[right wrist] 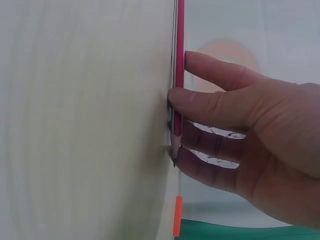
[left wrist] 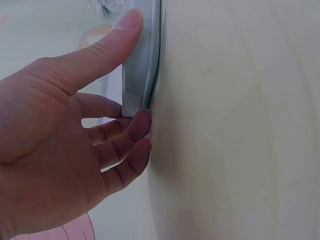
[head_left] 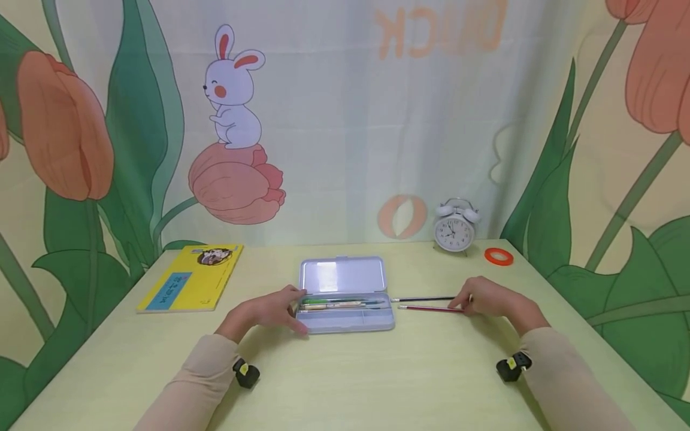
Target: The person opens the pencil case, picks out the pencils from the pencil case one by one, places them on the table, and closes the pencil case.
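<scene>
A pale translucent pencil case (head_left: 333,324) lies with its lid (head_left: 356,276) raised at the back, and several pens and pencils (head_left: 339,304) rest in its rear compartment. My left hand (head_left: 271,309) grips the case's left end, thumb along the near wall and fingers curled at the end. To the right of the case, a dark pencil (head_left: 423,299) and a red pencil (head_left: 426,309) lie nearly parallel, eraser ends toward the case. My right hand (head_left: 486,299) holds the red pencil near its sharpened tip, the thumb (right wrist: 192,100) pressed on its side.
A yellow book (head_left: 207,278) lies at the back left of the table. At the back right stands a white twin-bell alarm clock (head_left: 454,232), with an orange tape roll (head_left: 498,257) beside it. A printed curtain (head_left: 334,120) hangs behind the table's far edge.
</scene>
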{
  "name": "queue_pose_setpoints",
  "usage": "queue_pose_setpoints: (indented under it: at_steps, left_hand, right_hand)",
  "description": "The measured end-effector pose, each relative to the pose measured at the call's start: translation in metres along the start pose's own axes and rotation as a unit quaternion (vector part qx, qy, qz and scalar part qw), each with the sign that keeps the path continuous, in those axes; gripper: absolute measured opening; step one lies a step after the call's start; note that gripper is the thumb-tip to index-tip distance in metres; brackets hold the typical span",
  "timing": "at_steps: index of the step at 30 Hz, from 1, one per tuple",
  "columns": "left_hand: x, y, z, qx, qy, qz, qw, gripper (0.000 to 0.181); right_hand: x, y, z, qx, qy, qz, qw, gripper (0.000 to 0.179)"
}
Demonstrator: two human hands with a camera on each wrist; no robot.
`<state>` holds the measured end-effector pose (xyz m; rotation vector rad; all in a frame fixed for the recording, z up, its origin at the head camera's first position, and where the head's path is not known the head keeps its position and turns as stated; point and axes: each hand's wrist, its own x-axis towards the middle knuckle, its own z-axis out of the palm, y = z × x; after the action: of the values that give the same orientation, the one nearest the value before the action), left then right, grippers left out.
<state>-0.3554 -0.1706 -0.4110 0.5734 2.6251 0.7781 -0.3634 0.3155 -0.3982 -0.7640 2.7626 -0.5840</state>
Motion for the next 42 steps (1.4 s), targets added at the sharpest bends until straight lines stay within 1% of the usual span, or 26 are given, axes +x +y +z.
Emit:
queue_pose_setpoints:
  at_steps: [6, 13, 21, 26, 31, 42]
  left_hand:
    - [-0.002, 0.001, 0.002, 0.000, 0.001, -0.001, 1.0000, 0.103]
    - [-0.005, -0.002, 0.003, -0.001, -0.001, -0.017, 0.9999, 0.102]
    - [-0.006, 0.001, 0.001, 0.002, -0.001, -0.014, 0.9999, 0.103]
    - [-0.004, 0.001, 0.000, 0.000, -0.002, -0.017, 0.9999, 0.104]
    - [-0.004, 0.001, 0.001, 0.003, -0.004, -0.015, 0.9999, 0.103]
    - [-0.004, 0.004, -0.001, 0.002, -0.003, -0.013, 0.9999, 0.104]
  right_hand:
    - [0.004, -0.005, 0.005, -0.012, 0.011, 0.012, 0.9998, 0.027]
    - [0.014, -0.012, 0.012, 0.004, 0.012, 0.044, 0.9990, 0.019]
    - [0.019, -0.013, 0.011, -0.030, 0.028, 0.044, 0.9982, 0.013]
    - [0.021, -0.014, 0.007, -0.060, 0.037, 0.030, 0.9971, 0.008]
    - [0.021, -0.016, 0.005, -0.074, 0.043, 0.022, 0.9961, 0.006]
    - [0.023, -0.016, 0.002, -0.084, 0.041, 0.047, 0.9945, 0.006]
